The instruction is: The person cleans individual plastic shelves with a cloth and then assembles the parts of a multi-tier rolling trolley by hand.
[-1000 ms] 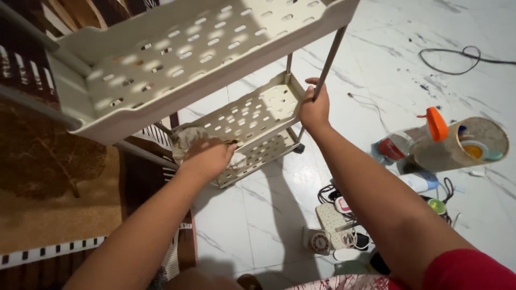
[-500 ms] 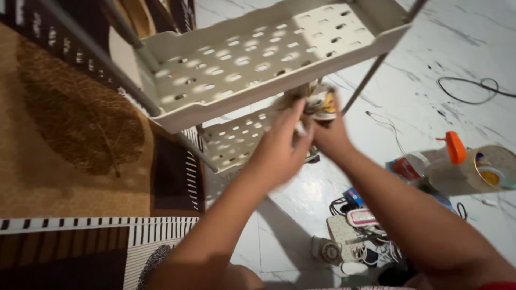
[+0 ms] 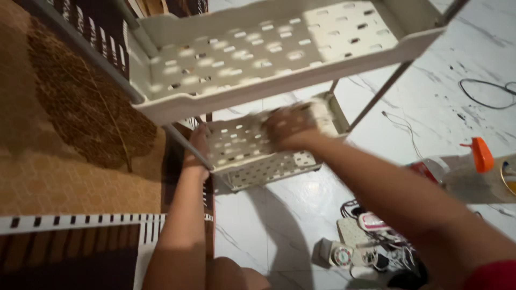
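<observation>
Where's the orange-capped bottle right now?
In the head view, the orange-capped bottle lies on the white floor at the right edge, beyond the person's right forearm.

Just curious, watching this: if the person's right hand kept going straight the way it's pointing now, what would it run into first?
The right hand points left across the lower perforated shelf, apparently on it. Going on, it would likely meet the left hand at the shelf's left edge by the metal post; blur leaves depth unclear.

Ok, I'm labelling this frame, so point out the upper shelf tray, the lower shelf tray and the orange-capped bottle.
upper shelf tray (image 3: 279,48), head view, on its perforated floor.
lower shelf tray (image 3: 242,145), head view, on its perforated floor left of the right hand.
orange-capped bottle (image 3: 482,154), head view, on the orange cap.
</observation>
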